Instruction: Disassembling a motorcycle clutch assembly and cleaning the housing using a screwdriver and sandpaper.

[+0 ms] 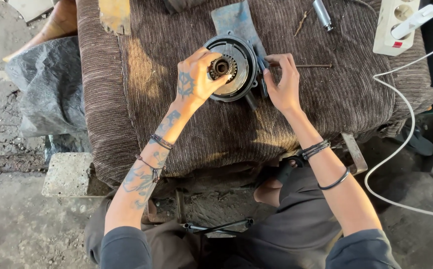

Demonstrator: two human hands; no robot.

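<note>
left hand (196, 77): pinching small gear (221, 67) in round housing (237, 69) | right hand (282, 82): fingers flat beside it, holding nothing | around: power strip (394, 26), metal cylinder (322, 14), brown cloth (226, 129)

1. We see a dark, matt, greasy metal round housing (236, 67) with a toothed gear hub (221, 67).
2. We see ribbed brown cloth (216, 124), coarse-woven, covering the tabletop.
3. We see a glossy white plastic power strip (393, 25) and a shiny metal cylinder (322, 14).

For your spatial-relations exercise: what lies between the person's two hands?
In the head view, the round metal housing sits between the left hand and right hand, on the brown cloth.
</note>
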